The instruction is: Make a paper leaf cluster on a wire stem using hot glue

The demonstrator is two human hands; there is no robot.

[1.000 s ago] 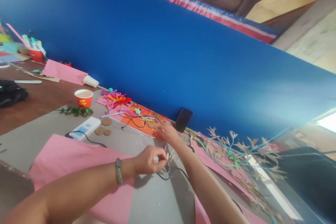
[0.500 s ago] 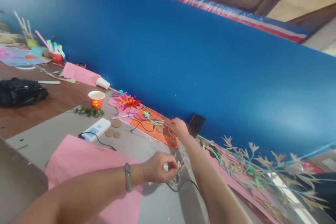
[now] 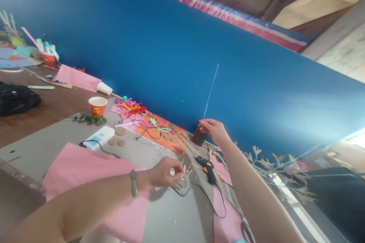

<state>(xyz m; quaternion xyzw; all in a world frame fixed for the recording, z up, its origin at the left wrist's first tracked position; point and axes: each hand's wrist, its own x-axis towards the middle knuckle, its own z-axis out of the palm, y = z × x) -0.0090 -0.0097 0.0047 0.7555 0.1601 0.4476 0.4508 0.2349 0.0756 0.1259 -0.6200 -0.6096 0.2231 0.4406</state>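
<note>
My left hand (image 3: 165,172) is curled above the grey tabletop, closed on a small white piece (image 3: 172,171) whose kind is mostly hidden by the fingers. Thin pale bits show just beyond its fingertips. My right hand (image 3: 214,131) is raised near the blue panel, its fingers pinched at the lower end of a thin pale strand (image 3: 211,90) that slants upward. Behind and below that hand a dark phone (image 3: 199,136) leans on the panel. A black glue gun (image 3: 207,168) lies between my forearms, with its cord running over the table.
Pink paper (image 3: 94,182) lies under my left forearm. Beyond it are a white power strip (image 3: 99,138), round brown discs (image 3: 120,131), a red paper cup (image 3: 98,107), a leafy sprig and an orange sheet (image 3: 148,133) with coloured pipe cleaners. Dried branches (image 3: 281,171) spread at right.
My right hand has moved from the orange sheet up and right, with a thin strand now standing out from its fingers. The left hand stays closed; the view has shifted right.
</note>
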